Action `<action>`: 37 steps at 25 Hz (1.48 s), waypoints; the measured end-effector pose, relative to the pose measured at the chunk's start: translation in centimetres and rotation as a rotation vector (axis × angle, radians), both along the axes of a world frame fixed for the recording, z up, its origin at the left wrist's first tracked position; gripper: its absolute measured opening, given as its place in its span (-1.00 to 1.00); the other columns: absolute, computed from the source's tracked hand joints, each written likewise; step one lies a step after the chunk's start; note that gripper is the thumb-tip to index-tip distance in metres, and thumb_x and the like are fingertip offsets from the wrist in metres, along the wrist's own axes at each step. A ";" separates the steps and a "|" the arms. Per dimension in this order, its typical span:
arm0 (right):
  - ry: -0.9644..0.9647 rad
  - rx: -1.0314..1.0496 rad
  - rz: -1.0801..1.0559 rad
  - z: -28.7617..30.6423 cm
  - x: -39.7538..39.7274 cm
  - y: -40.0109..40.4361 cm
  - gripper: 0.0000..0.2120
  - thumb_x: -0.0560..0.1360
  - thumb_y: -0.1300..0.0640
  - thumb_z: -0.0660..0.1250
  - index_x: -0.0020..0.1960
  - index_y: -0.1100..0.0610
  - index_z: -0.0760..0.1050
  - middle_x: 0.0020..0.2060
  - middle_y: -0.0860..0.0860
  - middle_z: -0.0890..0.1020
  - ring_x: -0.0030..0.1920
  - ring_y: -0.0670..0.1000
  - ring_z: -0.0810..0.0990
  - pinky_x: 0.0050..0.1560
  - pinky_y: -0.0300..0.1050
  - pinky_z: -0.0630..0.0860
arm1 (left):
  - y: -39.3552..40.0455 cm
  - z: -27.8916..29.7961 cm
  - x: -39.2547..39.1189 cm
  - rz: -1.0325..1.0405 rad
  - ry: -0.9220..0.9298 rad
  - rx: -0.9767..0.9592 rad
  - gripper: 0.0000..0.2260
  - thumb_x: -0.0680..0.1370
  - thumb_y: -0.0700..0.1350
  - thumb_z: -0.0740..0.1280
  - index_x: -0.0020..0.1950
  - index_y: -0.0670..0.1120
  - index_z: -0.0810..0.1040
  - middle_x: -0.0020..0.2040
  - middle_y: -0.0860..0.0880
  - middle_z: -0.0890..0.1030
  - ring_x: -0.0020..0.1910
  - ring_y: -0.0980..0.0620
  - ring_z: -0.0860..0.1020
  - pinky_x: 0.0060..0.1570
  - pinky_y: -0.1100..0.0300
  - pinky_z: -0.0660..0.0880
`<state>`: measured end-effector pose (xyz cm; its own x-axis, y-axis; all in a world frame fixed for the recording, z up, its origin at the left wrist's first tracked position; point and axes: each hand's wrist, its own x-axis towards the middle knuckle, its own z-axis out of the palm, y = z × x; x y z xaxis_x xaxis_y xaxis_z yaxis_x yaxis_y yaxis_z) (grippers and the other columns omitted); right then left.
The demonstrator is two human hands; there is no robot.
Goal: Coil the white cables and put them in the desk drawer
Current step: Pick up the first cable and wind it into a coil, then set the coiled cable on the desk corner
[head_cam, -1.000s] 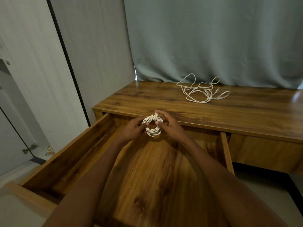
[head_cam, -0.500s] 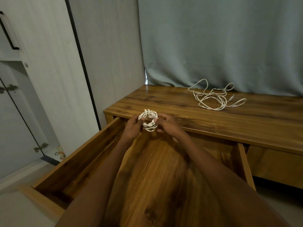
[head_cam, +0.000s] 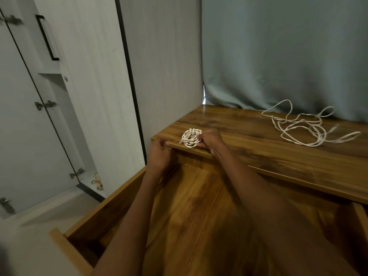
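Observation:
A small coiled white cable (head_cam: 190, 138) hangs at the front left edge of the wooden desk top (head_cam: 258, 150), above the back of the open drawer (head_cam: 103, 212). My right hand (head_cam: 211, 138) pinches the coil's right side. My left hand (head_cam: 159, 154) is just left of the coil and apart from it, with loosely curled fingers by the desk edge and nothing in it. A second white cable (head_cam: 302, 128) lies loose and tangled on the desk top at the back right. Both forearms reach over the drawer's wooden bottom (head_cam: 199, 198).
A grey curtain (head_cam: 288, 56) hangs behind the desk. Pale wardrobe doors (head_cam: 83, 76) with a black handle (head_cam: 46, 36) stand to the left, close to the drawer's left wall. The drawer front (head_cam: 67, 251) juts out at the lower left.
The coil has risen to the desk's front edge. My left hand has let go of it and drawn back to the left; only my right hand holds it now.

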<state>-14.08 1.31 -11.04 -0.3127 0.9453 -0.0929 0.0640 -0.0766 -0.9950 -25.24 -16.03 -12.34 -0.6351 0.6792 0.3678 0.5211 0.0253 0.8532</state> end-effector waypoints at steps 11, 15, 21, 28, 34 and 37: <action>-0.431 0.234 0.024 0.1 -10.2 5.1 -0.80 0.53 0.16 0.40 0.11 0.23 0.55 -0.29 0.10 0.64 -0.52 -0.01 0.49 -0.46 -0.15 0.41 | 3.0 -2.2 -2.1 0.100 0.222 -0.171 -0.81 0.64 -0.07 0.24 0.23 -0.05 0.52 0.12 0.00 0.61 -0.08 0.12 0.54 -0.09 0.19 0.50; -0.433 0.325 0.041 -0.1 -11.5 5.7 -0.83 0.52 0.11 0.38 0.03 0.19 0.61 -0.31 0.08 0.66 -0.46 0.02 0.54 -0.38 -0.11 0.47 | 4.4 -2.2 -1.3 0.100 0.288 -0.156 -0.77 0.64 -0.06 0.23 0.26 -0.06 0.51 0.19 -0.04 0.58 0.06 0.00 0.56 0.10 -0.02 0.58; -0.300 0.355 0.039 -1.4 -7.8 6.1 -0.83 0.47 0.14 0.30 -0.25 0.00 0.61 -0.46 0.01 0.64 -0.42 -0.04 0.58 -0.12 -0.02 0.59 | 5.5 -1.5 0.4 0.083 0.296 -0.130 -0.74 0.65 -0.03 0.21 0.30 -0.07 0.48 0.18 -0.06 0.59 0.08 0.00 0.56 0.09 -0.01 0.57; -0.175 0.368 0.067 -2.0 3.6 5.9 -0.88 0.60 0.10 0.34 -0.05 0.05 0.65 -0.19 0.04 0.71 -0.25 -0.04 0.63 -0.05 -0.08 0.62 | 5.7 -1.7 2.9 -0.042 0.316 -0.145 -0.69 0.64 0.10 0.21 0.32 -0.02 0.48 0.19 -0.02 0.60 0.09 0.02 0.56 0.07 -0.02 0.56; -0.493 0.719 -0.131 -1.7 16.3 3.3 -0.79 0.60 0.07 0.29 0.11 0.04 0.69 -0.02 -0.02 0.74 -0.04 -0.04 0.66 0.03 -0.09 0.53 | 6.3 -1.8 8.7 -0.249 0.425 -0.125 -0.67 0.64 0.11 0.22 0.31 -0.03 0.49 0.20 0.00 0.58 0.10 0.05 0.56 0.04 0.05 0.55; -0.660 0.874 -0.342 -1.8 22.6 2.8 -0.73 0.56 0.10 0.28 0.20 0.07 0.64 0.13 0.04 0.69 0.12 0.08 0.63 0.10 -0.06 0.52 | 6.3 -2.3 11.5 -0.345 0.513 -0.132 -0.66 0.64 0.11 0.22 0.32 -0.03 0.48 0.20 0.01 0.58 0.12 0.06 0.55 0.07 0.06 0.54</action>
